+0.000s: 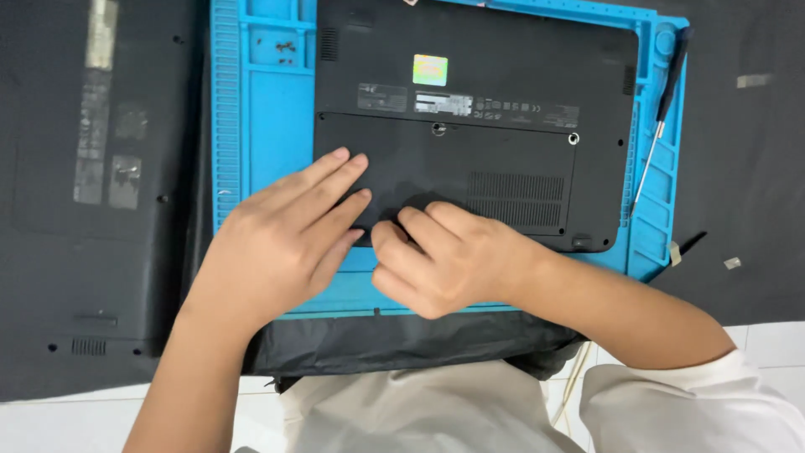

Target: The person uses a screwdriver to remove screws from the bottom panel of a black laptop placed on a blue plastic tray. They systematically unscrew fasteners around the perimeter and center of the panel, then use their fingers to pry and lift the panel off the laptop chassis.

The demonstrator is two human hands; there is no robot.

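Laptop (478, 126), bottom side up, lies on a blue mat (264, 126) at 12 o'clock. Left hand (281, 239) presses flat, fingers spread narrowly, on its base panel (444, 180); right hand (440, 260) curls at the panel's near edge. Screwdriver (662, 113) rests at 2 o'clock.

- Both arms are being shown bare from wrist to well past the forearm.
- A white short sleeve (721, 394) is being worn on the right arm, its loose hem being seen near the elbow.
- Light beige clothing (402, 411) is being seen over the lap, softly creased.
- The left hand (277, 243) and right hand (444, 256) are being shown ungloved, with no rings or watch in view.
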